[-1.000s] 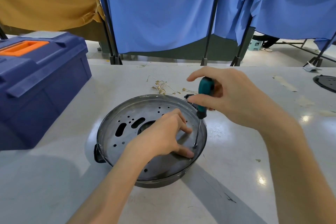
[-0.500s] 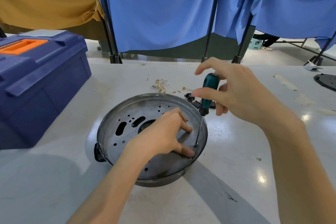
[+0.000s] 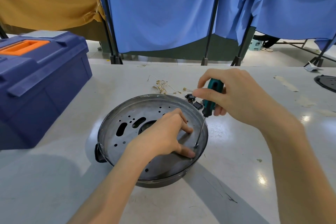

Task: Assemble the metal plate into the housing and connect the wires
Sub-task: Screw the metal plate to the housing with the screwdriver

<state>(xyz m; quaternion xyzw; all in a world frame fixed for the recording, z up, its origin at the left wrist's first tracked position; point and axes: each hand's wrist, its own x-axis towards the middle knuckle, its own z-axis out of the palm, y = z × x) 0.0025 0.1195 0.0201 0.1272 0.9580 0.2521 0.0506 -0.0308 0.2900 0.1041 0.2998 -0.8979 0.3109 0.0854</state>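
Observation:
A round dark housing (image 3: 107,152) sits mid-table with a perforated metal plate (image 3: 127,127) lying inside it. My left hand (image 3: 163,136) rests on the plate, thumb and fingertips spread and pressing near its right edge. My right hand (image 3: 234,96) grips the teal handle of a screwdriver (image 3: 211,96). Its shaft slants down to a screw (image 3: 196,144) at the plate's right rim, just above my left thumb. Loose wires (image 3: 161,85) with brass terminals lie on the table behind the housing.
A blue toolbox (image 3: 41,85) with an orange handle stands at the left. Small black parts (image 3: 194,101) lie beside the housing's far rim. A dark round piece (image 3: 327,82) is at the table's right edge. Blue curtains on stands hang behind the table.
My right hand has shifted its fingers around the screwdriver handle, turning it, with the tip staying on the screw. My left hand has stayed on the plate.

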